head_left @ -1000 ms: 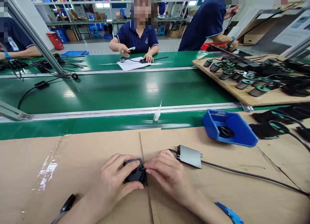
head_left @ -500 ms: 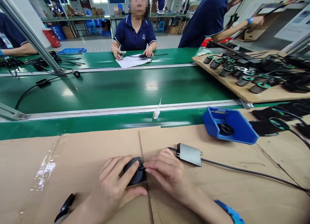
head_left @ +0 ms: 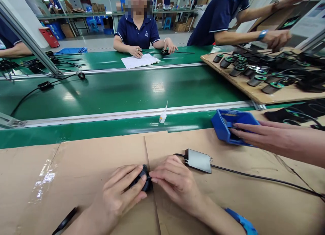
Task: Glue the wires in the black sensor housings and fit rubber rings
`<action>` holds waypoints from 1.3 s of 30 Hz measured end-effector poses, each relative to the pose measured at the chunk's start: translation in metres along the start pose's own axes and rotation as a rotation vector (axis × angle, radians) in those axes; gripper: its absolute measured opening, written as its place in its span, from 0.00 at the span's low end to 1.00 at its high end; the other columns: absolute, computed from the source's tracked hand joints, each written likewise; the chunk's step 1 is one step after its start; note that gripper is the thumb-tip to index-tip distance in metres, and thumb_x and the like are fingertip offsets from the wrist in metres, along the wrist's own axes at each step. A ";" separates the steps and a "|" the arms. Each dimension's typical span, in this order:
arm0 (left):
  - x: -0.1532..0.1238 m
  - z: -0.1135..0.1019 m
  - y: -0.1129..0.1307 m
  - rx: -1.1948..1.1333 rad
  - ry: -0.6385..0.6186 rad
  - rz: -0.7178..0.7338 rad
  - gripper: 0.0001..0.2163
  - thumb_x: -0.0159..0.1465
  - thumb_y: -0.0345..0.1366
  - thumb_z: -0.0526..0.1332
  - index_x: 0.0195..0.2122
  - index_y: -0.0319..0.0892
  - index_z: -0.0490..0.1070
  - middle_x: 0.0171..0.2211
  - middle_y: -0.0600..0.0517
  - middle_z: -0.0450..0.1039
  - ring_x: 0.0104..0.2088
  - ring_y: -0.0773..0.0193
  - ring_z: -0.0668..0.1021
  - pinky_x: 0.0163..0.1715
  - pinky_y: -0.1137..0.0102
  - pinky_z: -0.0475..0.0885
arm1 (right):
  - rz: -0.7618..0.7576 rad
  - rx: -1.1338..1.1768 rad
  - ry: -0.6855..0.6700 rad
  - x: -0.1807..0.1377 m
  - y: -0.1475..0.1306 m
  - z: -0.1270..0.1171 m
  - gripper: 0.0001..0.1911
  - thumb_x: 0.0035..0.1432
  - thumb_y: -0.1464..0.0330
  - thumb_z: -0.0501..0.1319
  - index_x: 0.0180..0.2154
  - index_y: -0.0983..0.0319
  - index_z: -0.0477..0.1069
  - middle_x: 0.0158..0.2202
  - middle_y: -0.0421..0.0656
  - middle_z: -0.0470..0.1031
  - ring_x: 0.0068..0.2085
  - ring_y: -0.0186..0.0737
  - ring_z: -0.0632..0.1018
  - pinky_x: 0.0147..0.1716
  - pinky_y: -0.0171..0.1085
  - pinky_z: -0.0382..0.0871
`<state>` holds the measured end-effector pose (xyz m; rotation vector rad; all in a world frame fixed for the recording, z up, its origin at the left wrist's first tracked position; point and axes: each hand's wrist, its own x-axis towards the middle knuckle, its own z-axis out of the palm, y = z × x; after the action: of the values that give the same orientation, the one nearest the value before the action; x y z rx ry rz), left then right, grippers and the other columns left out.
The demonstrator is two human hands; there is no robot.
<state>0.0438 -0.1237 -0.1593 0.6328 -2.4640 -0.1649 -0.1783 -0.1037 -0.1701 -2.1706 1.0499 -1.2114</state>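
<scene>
My left hand (head_left: 118,192) is closed around a black round part (head_left: 146,184) on the cardboard. Its fingers lie over the top and cover much of it. At the part's right edge, my right hand (head_left: 174,180) pinches a thin black cable end between thumb and fingertips. Whether that end is seated in the part I cannot tell. Just beyond my right hand lies a grey box-shaped adapter (head_left: 198,161). A black cord (head_left: 243,174) leaves it to the right, and a short length on its left passes behind my right hand.
A co-worker's hand (head_left: 274,135) reaches from the right into a blue bin (head_left: 220,128). A small white dropper bottle (head_left: 163,117) stands on the green bench edge. Several black cylindrical parts crowd a board (head_left: 243,87) at the right. Opposite, a person writes on paper (head_left: 139,61).
A co-worker's hand has come into the blue bin from the right. My left thumb has drawn in closer to the round part. My right hand keeps its pinch in nearly the same place.
</scene>
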 end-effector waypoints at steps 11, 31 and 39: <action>-0.006 0.002 -0.001 0.005 -0.073 -0.026 0.17 0.65 0.37 0.62 0.55 0.39 0.69 0.56 0.40 0.69 0.59 0.49 0.68 0.53 0.49 0.74 | -0.006 -0.057 -0.006 0.000 -0.001 -0.004 0.07 0.64 0.78 0.58 0.40 0.63 0.72 0.33 0.41 0.77 0.33 0.37 0.73 0.37 0.42 0.62; -0.005 0.016 0.007 0.012 0.186 -0.060 0.09 0.66 0.34 0.61 0.46 0.36 0.73 0.43 0.42 0.73 0.42 0.61 0.81 0.43 0.72 0.79 | 0.678 0.372 -0.072 -0.015 -0.032 0.029 0.11 0.64 0.63 0.56 0.45 0.61 0.70 0.37 0.46 0.70 0.28 0.38 0.72 0.20 0.33 0.67; -0.010 0.007 0.010 -0.182 -0.030 -0.259 0.18 0.64 0.33 0.61 0.54 0.39 0.66 0.46 0.42 0.70 0.49 0.59 0.77 0.46 0.71 0.78 | 0.601 0.459 0.006 -0.011 -0.026 0.032 0.18 0.65 0.55 0.56 0.47 0.58 0.76 0.42 0.49 0.72 0.41 0.48 0.75 0.32 0.40 0.76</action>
<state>0.0429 -0.1108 -0.1675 0.8714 -2.3522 -0.4965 -0.1441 -0.0786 -0.1753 -1.3675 1.1702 -1.0364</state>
